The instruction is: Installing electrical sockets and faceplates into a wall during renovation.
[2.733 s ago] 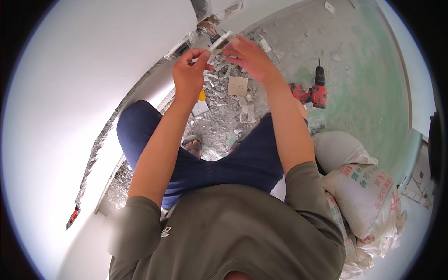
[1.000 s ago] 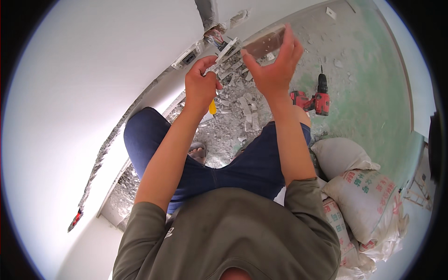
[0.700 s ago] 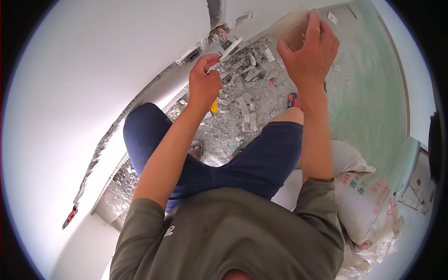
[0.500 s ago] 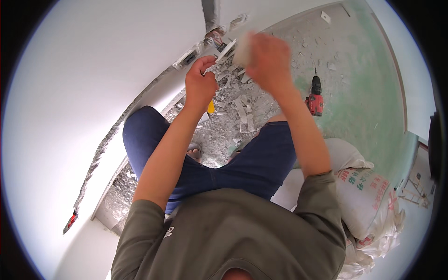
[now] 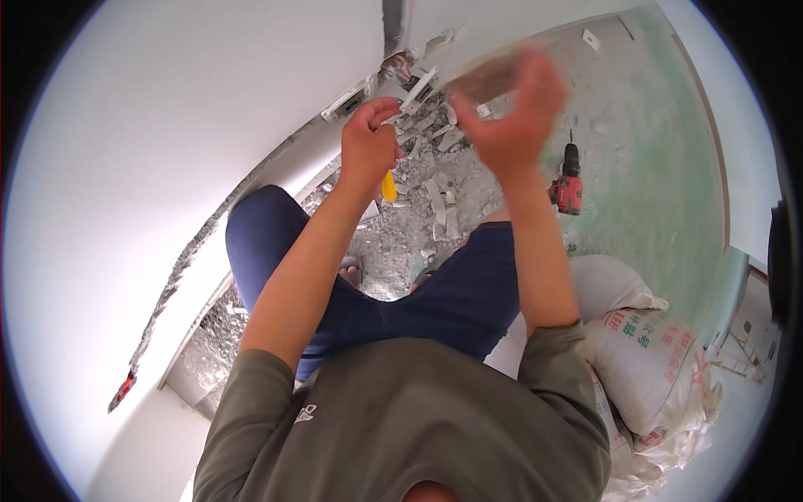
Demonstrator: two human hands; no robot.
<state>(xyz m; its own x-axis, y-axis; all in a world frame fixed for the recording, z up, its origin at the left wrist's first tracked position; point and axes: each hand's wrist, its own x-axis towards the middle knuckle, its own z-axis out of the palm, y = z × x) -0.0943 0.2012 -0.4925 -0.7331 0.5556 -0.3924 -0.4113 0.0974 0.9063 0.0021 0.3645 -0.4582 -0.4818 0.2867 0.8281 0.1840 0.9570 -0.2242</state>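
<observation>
My left hand is closed around a tool whose yellow handle sticks out below the palm; its other end is hidden. The fingertips of that hand touch or nearly touch a white electrical faceplate, tilted at the wall's foot beside exposed wires. To the right, my right hand is smeared by motion, its thumb apart from the fingers. A blurred brown flat shape shows at its fingers; whether they hold it I cannot tell.
Another wall fitting sits left of the faceplate. Broken plaster and rubble cover the floor between my feet. A red and black drill lies on the right, with full white sacks nearer me. A small white plate lies far right.
My right hand has moved right, away from the faceplate, and its thumb and fingers have spread. The pale blur at it now looks brown. My left hand stays at the faceplate.
</observation>
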